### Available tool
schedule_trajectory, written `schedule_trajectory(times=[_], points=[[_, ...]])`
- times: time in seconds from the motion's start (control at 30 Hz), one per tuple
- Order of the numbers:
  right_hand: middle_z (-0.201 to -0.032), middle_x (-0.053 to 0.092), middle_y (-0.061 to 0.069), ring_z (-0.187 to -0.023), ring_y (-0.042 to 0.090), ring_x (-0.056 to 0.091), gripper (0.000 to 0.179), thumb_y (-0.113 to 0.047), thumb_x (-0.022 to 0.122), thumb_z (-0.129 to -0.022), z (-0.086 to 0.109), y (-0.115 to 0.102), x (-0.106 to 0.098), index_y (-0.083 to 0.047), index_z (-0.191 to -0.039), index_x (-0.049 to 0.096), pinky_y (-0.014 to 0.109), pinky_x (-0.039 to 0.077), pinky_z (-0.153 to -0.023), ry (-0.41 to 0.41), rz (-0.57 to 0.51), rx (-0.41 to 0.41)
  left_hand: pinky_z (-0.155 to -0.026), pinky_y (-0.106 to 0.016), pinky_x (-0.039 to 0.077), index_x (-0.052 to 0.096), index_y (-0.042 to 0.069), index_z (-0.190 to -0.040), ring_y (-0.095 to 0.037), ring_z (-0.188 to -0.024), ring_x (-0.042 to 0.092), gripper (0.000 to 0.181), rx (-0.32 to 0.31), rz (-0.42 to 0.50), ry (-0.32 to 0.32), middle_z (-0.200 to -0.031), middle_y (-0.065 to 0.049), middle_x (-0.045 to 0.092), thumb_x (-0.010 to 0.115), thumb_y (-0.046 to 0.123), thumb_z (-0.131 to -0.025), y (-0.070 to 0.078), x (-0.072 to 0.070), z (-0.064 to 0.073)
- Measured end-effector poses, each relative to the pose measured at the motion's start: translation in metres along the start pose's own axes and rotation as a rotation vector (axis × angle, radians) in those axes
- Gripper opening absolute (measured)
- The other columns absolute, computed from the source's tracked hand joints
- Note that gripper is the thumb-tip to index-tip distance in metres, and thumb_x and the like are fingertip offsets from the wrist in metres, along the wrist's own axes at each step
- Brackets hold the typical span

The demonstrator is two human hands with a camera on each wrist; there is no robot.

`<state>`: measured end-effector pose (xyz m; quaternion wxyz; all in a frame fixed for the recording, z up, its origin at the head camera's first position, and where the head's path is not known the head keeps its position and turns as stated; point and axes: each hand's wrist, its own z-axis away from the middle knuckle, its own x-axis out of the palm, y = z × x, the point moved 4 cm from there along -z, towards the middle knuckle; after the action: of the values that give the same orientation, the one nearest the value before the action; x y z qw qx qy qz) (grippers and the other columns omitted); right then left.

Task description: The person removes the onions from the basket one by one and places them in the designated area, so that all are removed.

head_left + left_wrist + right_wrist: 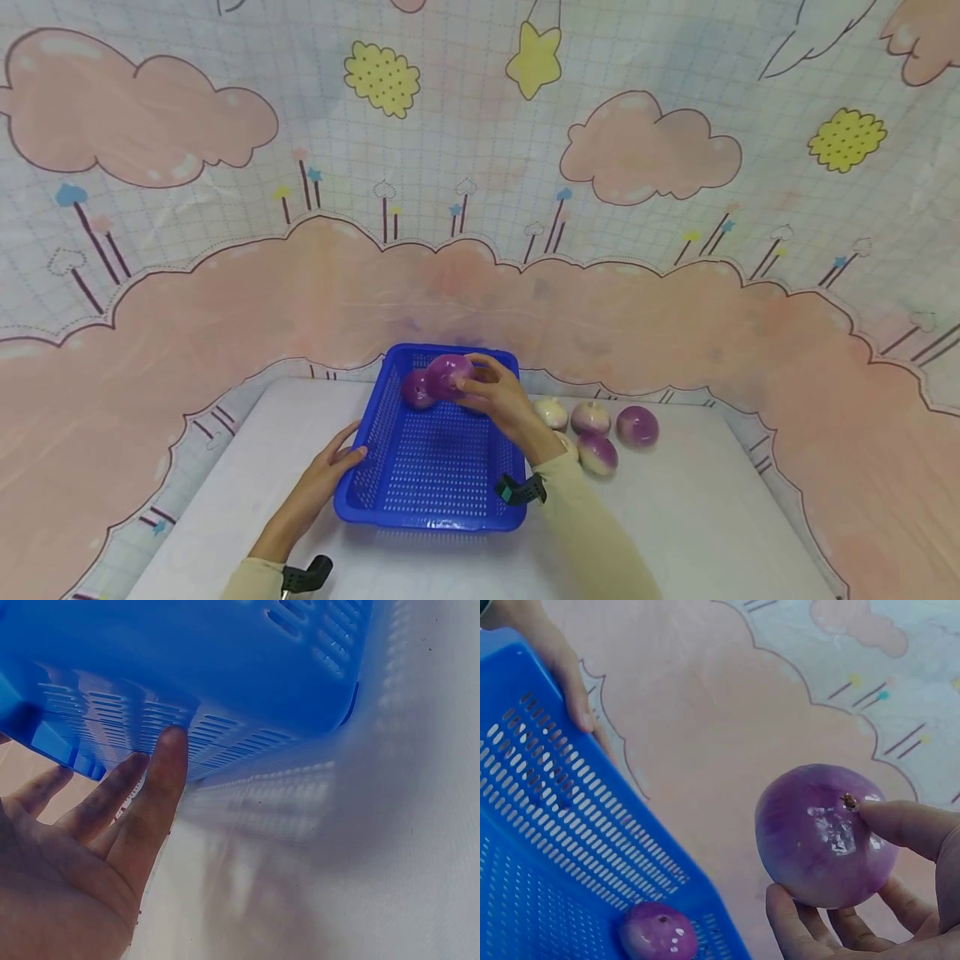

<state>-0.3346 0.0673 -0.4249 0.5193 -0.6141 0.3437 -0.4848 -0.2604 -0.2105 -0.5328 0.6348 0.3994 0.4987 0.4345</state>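
A purple turnip (448, 377) with a pale underside is pinched between the thumb and fingers of my right hand (498, 400), over the far part of a blue perforated plastic basket (431, 524). The right wrist view shows the root end of this turnip (821, 832) near my thumb. Inside the basket's far end lies another purple turnip (417, 392); a further purple one is partly hidden under my right hand. My left hand (326, 471) holds the basket's left side, thumb over the rim, with its fingers (166, 761) against the outer wall.
Right of the basket, several purple and white turnips (597, 452) lie grouped on the white table (697, 517); my right forearm partly hides one. Behind the table hangs a cloth (600, 317) printed with clouds and stars.
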Motion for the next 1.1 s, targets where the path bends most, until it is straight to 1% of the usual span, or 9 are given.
schedule_trajectory(times=[0.2, 0.3, 0.4, 0.57, 0.67, 0.77, 0.93, 1.1], points=[[-0.129, 0.051, 0.015, -0.111, 0.023, 0.062, 0.045, 0.003, 0.062, -0.091, 0.013, -0.003, -0.009, -0.007, -0.133, 0.051, 0.037, 0.057, -0.092, -0.020, 0.029, -0.012, -0.109, -0.069, 0.033, 0.018, 0.027, -0.158, -0.052, -0.139, 0.037, 0.072, -0.007, -0.005, 0.002, -0.157, -0.029, 0.029, 0.052, 0.048, -0.098, 0.000, 0.000, -0.001], [-0.129, 0.049, 0.015, -0.111, 0.022, 0.062, 0.048, 0.004, 0.062, -0.091, 0.020, -0.006, -0.011, -0.006, -0.135, 0.048, 0.038, 0.056, -0.094, -0.041, 0.041, -0.023, -0.109, -0.068, 0.033, 0.018, 0.028, -0.158, -0.051, -0.139, 0.037, 0.072, -0.010, -0.005, 0.004, -0.157, -0.028, 0.029, 0.052, 0.049, -0.098, 0.001, 0.000, 0.000], [-0.132, 0.048, 0.014, -0.111, 0.019, 0.062, 0.049, 0.002, 0.063, -0.091, 0.028, -0.008, -0.015, -0.006, -0.137, 0.047, 0.037, 0.056, -0.094, -0.046, 0.068, -0.027, -0.109, -0.069, 0.032, 0.018, 0.028, -0.157, -0.052, -0.140, 0.036, 0.072, -0.011, -0.005, 0.004, -0.157, -0.028, 0.029, 0.052, 0.049, -0.098, 0.002, 0.000, 0.000], [-0.136, 0.047, 0.015, -0.110, 0.020, 0.064, 0.050, -0.001, 0.065, -0.091, 0.040, -0.009, -0.022, -0.007, -0.137, 0.047, 0.035, 0.055, -0.096, -0.030, 0.095, -0.028, -0.108, -0.069, 0.033, 0.017, 0.027, -0.158, -0.052, -0.139, 0.037, 0.072, -0.010, -0.012, -0.003, -0.157, -0.029, 0.028, 0.052, 0.049, -0.098, 0.002, 0.001, 0.000], [-0.136, 0.047, 0.016, -0.108, 0.020, 0.065, 0.050, -0.003, 0.067, -0.090, 0.046, -0.008, -0.026, -0.008, -0.136, 0.048, 0.035, 0.055, -0.097, -0.028, 0.098, -0.036, -0.109, -0.069, 0.033, 0.018, 0.028, -0.158, -0.051, -0.139, 0.037, 0.072, -0.011, -0.008, -0.001, -0.157, -0.028, 0.030, 0.052, 0.050, -0.098, 0.001, -0.001, 0.000], [-0.136, 0.048, 0.015, -0.107, 0.017, 0.066, 0.051, -0.004, 0.068, -0.090, 0.051, -0.006, -0.031, -0.009, -0.136, 0.049, 0.034, 0.055, -0.095, -0.016, 0.106, -0.041, -0.109, -0.068, 0.033, 0.019, 0.028, -0.157, -0.051, -0.139, 0.037, 0.073, -0.012, 0.002, 0.002, -0.156, -0.028, 0.031, 0.053, 0.051, -0.097, 0.000, -0.002, 0.000], [-0.130, 0.048, 0.013, -0.104, 0.015, 0.067, 0.050, 0.001, 0.066, -0.089, 0.060, -0.004, -0.041, -0.007, -0.136, 0.049, 0.031, 0.057, -0.092, 0.017, 0.062, -0.040, -0.109, -0.067, 0.035, 0.017, 0.026, -0.158, -0.051, -0.139, 0.038, 0.074, -0.010, 0.001, -0.010, -0.156, -0.030, 0.030, 0.052, 0.051, -0.098, 0.000, 0.000, -0.001], [-0.132, 0.046, 0.013, -0.109, 0.016, 0.064, 0.051, 0.001, 0.064, -0.090, 0.068, -0.004, -0.050, -0.006, -0.138, 0.047, 0.031, 0.057, -0.092, 0.025, 0.055, -0.051, -0.109, -0.068, 0.034, 0.016, 0.027, -0.158, -0.051, -0.139, 0.038, 0.073, -0.015, -0.004, -0.009, -0.156, -0.029, 0.030, 0.051, 0.051, -0.098, -0.001, 0.001, -0.003]])
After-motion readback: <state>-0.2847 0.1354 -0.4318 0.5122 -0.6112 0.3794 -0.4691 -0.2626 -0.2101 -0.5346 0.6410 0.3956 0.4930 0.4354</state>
